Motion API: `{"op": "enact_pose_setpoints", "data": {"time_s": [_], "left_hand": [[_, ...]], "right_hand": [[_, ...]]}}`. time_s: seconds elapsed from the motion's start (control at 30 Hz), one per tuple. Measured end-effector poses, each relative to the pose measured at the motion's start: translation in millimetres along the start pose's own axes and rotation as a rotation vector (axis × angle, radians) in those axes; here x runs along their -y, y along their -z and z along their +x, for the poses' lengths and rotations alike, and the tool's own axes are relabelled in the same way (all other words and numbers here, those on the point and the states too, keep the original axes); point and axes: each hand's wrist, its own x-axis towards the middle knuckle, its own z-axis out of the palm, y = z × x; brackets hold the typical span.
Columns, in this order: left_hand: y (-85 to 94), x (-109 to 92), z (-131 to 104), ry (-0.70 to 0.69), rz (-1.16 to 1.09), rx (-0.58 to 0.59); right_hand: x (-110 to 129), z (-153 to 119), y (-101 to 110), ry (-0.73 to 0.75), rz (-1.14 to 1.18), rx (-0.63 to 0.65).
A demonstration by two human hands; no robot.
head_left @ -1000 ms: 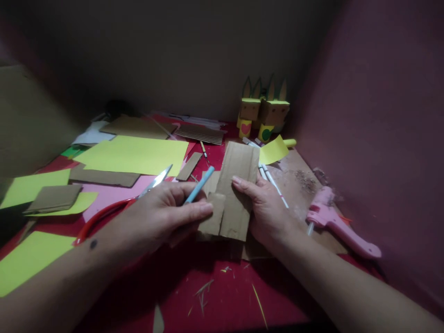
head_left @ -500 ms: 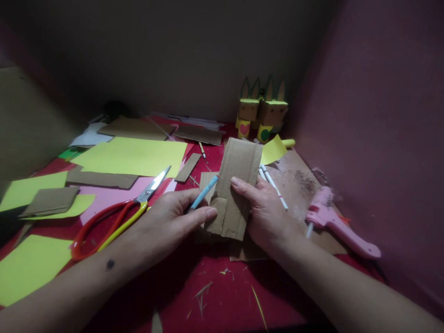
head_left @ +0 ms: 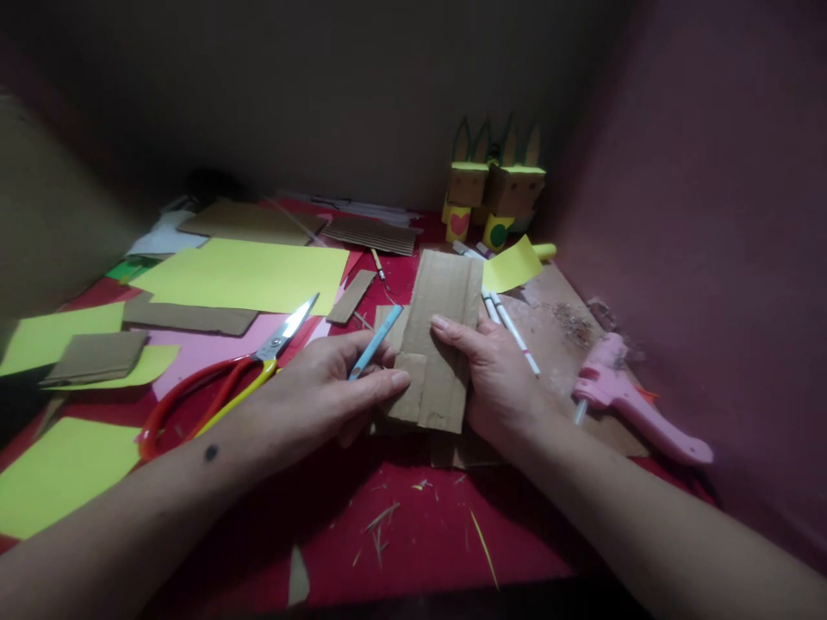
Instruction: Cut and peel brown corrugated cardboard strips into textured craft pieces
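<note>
A rectangular piece of brown cardboard (head_left: 439,301) is held upright over the table. My right hand (head_left: 497,379) grips its right side, thumb lying across the front face. At the lower left corner, my left hand (head_left: 349,379) pinches the same piece, thumb on the front. A light blue pencil (head_left: 376,341) sticks up between the fingers of that hand; its lower end is hidden. More cardboard (head_left: 391,319) shows behind the held piece. Left of my left hand lie scissors (head_left: 275,340) with red and yellow handles, blades pointing away.
Yellow paper sheets (head_left: 258,275), a cardboard strip (head_left: 352,297) and a small cardboard piece (head_left: 96,357) lie leftward. To the right are a pink glue gun (head_left: 633,400) and white markers (head_left: 513,331). Cardboard figures (head_left: 469,185) stand at the back. Scraps litter the red tabletop (head_left: 413,534).
The whole view has shifted slightly. Both hands keep their hold on the cardboard, which has turned a little. The blue pencil stays in my left hand.
</note>
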Motion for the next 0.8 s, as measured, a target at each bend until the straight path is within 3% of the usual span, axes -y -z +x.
{"op": "enact_pose_setpoints", "data": {"time_s": [0.8], "left_hand": [[-5.0, -0.5, -4.1, -0.016, -0.027, 0.040]], "right_hand": [[1.2, -3.0, 0.6, 0.041, -0.033, 0.045]]}}
